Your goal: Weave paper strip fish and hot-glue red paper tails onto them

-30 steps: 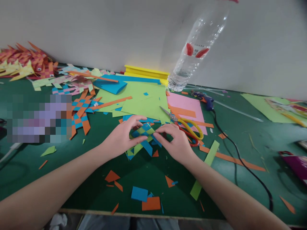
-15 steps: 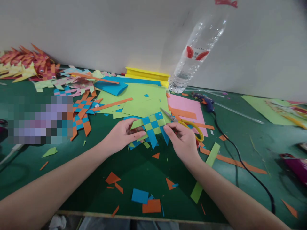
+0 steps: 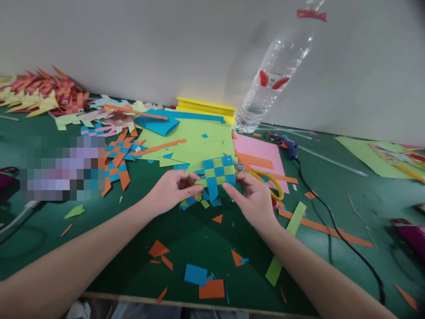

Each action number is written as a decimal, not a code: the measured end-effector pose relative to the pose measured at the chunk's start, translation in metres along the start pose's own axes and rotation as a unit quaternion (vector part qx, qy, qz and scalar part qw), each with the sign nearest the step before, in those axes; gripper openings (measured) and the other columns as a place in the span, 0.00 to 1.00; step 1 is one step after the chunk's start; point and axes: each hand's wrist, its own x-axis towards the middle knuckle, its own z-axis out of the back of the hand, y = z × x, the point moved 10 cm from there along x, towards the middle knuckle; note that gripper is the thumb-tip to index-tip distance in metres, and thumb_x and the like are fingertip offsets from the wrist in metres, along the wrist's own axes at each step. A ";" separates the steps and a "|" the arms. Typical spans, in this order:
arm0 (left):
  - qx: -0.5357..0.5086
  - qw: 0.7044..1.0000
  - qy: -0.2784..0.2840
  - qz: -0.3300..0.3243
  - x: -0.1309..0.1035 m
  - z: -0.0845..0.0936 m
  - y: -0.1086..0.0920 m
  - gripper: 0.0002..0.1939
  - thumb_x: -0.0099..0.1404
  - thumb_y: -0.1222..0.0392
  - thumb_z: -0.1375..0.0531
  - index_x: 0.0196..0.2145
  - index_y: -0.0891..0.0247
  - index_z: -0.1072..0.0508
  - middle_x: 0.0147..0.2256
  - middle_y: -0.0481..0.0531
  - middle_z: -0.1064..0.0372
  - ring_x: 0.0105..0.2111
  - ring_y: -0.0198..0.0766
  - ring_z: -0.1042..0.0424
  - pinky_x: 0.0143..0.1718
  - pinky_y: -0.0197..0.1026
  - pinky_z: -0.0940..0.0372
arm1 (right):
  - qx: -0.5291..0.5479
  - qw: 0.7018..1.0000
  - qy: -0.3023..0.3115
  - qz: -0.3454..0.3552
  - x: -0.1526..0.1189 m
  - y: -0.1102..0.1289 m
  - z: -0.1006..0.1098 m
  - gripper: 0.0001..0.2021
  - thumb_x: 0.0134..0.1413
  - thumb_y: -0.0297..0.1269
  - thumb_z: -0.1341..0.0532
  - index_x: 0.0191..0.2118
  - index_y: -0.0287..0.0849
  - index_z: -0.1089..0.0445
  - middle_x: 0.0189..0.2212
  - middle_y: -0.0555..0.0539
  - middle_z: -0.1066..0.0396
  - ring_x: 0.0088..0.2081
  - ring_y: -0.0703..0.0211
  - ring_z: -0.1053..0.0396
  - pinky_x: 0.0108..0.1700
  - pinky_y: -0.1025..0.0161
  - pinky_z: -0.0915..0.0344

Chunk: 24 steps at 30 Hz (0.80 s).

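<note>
A woven paper fish (image 3: 216, 171) in blue and light green, with a small eye at its upper right, is held up between both hands over the table. My left hand (image 3: 175, 189) pinches the green strips at its left end. My right hand (image 3: 254, 197) grips its right edge between thumb and fingers. Scissors with yellow handles (image 3: 277, 189) lie just behind my right hand, their blades partly hidden. Behind the fish are light green paper sheets (image 3: 206, 135).
A plastic bottle (image 3: 265, 84) stands tilted in view behind a glue gun (image 3: 287, 145) with a black cable. Finished paper fish (image 3: 43, 95) are heaped at the far left. Orange and blue scraps (image 3: 195, 274) lie near the front edge.
The fish has turned slightly and its right edge sits deeper in my right hand's grip. My left fingers have shifted on its left end. The whole view has moved slightly.
</note>
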 end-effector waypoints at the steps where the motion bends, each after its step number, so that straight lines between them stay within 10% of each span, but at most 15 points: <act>1: 0.004 1.000 0.003 -0.001 0.000 0.000 0.000 0.14 0.59 0.50 0.38 0.35 0.63 0.29 0.25 0.48 0.27 0.28 0.38 0.25 0.36 0.42 0.30 | 0.003 1.000 0.010 0.004 0.000 0.001 -0.002 0.09 0.50 0.42 0.35 0.34 0.44 0.30 0.31 0.49 0.27 0.34 0.59 0.31 0.38 0.59 0.33; 9: 0.128 0.989 -0.007 -0.070 -0.001 0.003 -0.013 0.16 0.60 0.47 0.38 0.33 0.64 0.30 0.36 0.54 0.26 0.36 0.42 0.26 0.35 0.43 0.31 | 0.087 0.993 -0.016 -0.079 0.002 -0.020 0.001 0.11 0.50 0.45 0.35 0.33 0.43 0.28 0.26 0.50 0.28 0.29 0.62 0.32 0.34 0.61 0.33; 14: 0.346 0.915 -0.054 -0.198 -0.008 0.002 -0.030 0.09 0.66 0.55 0.43 0.39 0.63 0.31 0.44 0.57 0.29 0.47 0.46 0.30 0.49 0.51 0.35 | 0.171 0.978 -0.078 -0.091 0.006 -0.030 0.013 0.11 0.49 0.46 0.34 0.29 0.44 0.28 0.22 0.52 0.32 0.27 0.64 0.35 0.33 0.63 0.34; 20: 0.360 0.915 -0.098 -0.152 -0.003 0.016 -0.021 0.12 0.69 0.64 0.52 0.43 0.62 0.30 0.43 0.54 0.28 0.45 0.43 0.30 0.48 0.50 0.34 | 0.213 0.965 -0.092 -0.120 0.004 -0.034 0.013 0.13 0.43 0.49 0.32 0.27 0.45 0.29 0.25 0.51 0.30 0.29 0.61 0.33 0.34 0.60 0.31; 24: 0.426 0.882 -0.046 -0.194 -0.006 -0.004 -0.027 0.15 0.71 0.57 0.50 0.50 0.65 0.32 0.51 0.59 0.32 0.53 0.47 0.35 0.53 0.52 0.38 | 0.242 0.944 -0.138 -0.176 0.002 -0.039 0.021 0.15 0.41 0.49 0.31 0.25 0.44 0.31 0.22 0.54 0.33 0.24 0.65 0.35 0.28 0.63 0.32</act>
